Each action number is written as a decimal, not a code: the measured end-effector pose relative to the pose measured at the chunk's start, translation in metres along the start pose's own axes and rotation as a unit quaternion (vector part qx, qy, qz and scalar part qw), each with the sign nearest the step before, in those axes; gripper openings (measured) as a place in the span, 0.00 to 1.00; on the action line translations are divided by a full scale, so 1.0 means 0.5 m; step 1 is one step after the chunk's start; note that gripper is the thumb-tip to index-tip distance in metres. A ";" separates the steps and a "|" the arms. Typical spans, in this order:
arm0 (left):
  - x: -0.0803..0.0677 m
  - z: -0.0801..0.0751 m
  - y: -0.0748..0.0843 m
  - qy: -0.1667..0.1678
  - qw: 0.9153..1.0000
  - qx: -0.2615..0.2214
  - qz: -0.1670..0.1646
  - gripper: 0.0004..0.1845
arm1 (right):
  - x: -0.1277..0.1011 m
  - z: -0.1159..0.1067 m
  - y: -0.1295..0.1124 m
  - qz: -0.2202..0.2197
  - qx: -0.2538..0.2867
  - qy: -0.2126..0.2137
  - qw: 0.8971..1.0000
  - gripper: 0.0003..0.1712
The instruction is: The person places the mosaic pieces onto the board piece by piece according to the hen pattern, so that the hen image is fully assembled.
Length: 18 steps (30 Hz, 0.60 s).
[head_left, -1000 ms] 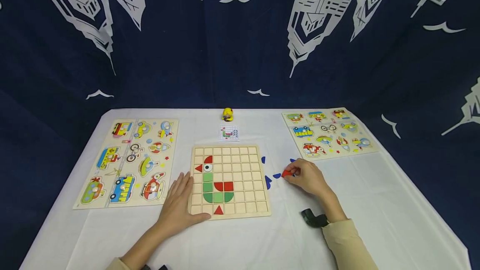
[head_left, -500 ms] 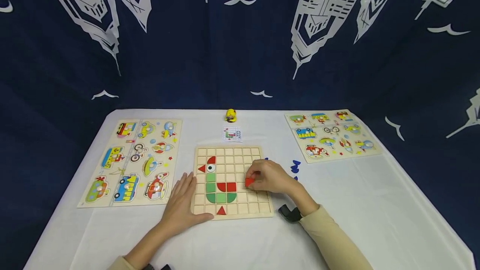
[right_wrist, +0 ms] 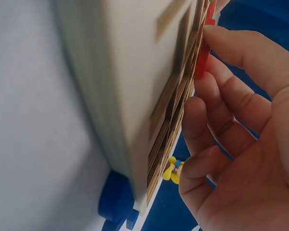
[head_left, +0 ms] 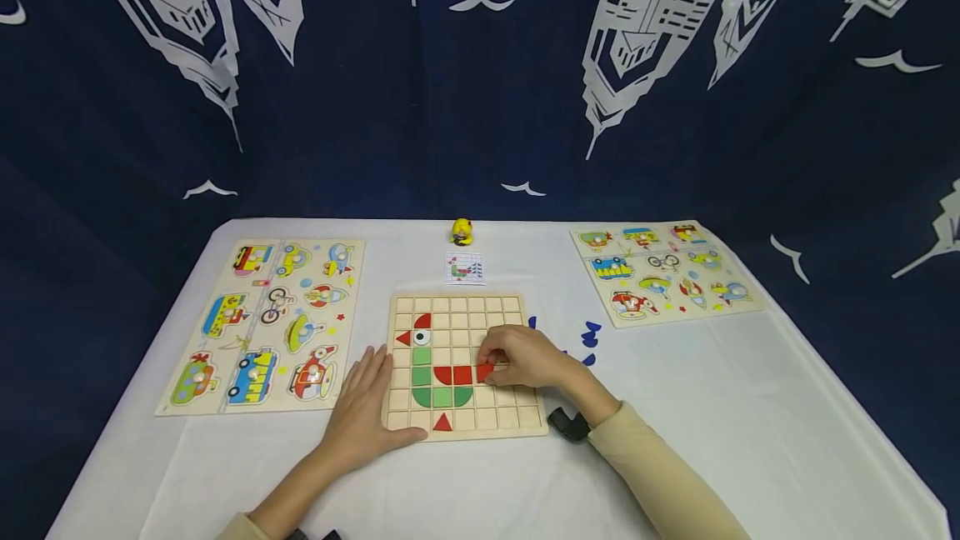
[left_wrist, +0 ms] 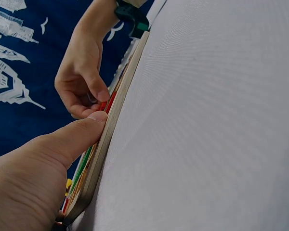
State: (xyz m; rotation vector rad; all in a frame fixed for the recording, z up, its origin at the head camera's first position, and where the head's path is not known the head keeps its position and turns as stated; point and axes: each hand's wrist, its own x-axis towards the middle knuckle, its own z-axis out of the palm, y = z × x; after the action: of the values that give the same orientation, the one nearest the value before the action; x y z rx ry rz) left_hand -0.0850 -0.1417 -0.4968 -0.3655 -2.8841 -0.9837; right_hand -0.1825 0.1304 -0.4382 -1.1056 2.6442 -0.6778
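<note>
Red piece (head_left: 484, 372) moved left, part-hidden by right hand (head_left: 527, 356).

Pinches thin red piece (right_wrist: 202, 60), seen edge-on, btwn thumb & fingers of bare R hand (right_wrist: 269, 154), right by face of pale wooden grid board (right_wrist: 132, 77) w/ raised ridges. Can't tell if seated in a cell or just off it. Curls lower fingers loosely twd palm. Shows further red bit (right_wrist: 211, 10) just past thumb tip. Shows small yellow-and-blue toy figure (right_wrist: 169, 173) just past lower fingers, partly hidden by same. Shows blurred, dark-blue chunky pcs (right_wrist: 116, 195) at board's corner, apart fr. hand. Has plain white cloth (right_wrist: 29, 120) across board fr. hand, dark-blue cloth (right_wrist: 265, 12) behind hand.
</note>
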 end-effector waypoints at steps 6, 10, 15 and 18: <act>0.000 -0.001 0.000 -0.002 1.000 0.000 -0.003 0.66 | 0.001 0.000 -0.002 -0.003 0.010 -0.009 1.000 0.08; 0.001 0.000 0.001 -0.003 1.000 0.001 -0.003 0.66 | -0.001 -0.001 -0.001 -0.003 0.021 -0.005 1.000 0.08; 0.000 0.000 0.001 0.000 1.000 0.000 -0.001 0.65 | -0.003 -0.002 0.000 -0.002 0.033 0.000 0.999 0.07; 0.000 0.001 0.000 0.004 1.000 0.001 0.000 0.65 | -0.002 -0.002 0.001 0.000 0.031 0.003 1.000 0.07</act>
State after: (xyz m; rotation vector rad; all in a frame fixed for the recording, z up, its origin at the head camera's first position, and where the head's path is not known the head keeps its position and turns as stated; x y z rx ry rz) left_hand -0.0849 -0.1416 -0.4972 -0.3615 -2.8783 -0.9799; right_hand -0.1825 0.1317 -0.4374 -1.0891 2.6095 -0.7583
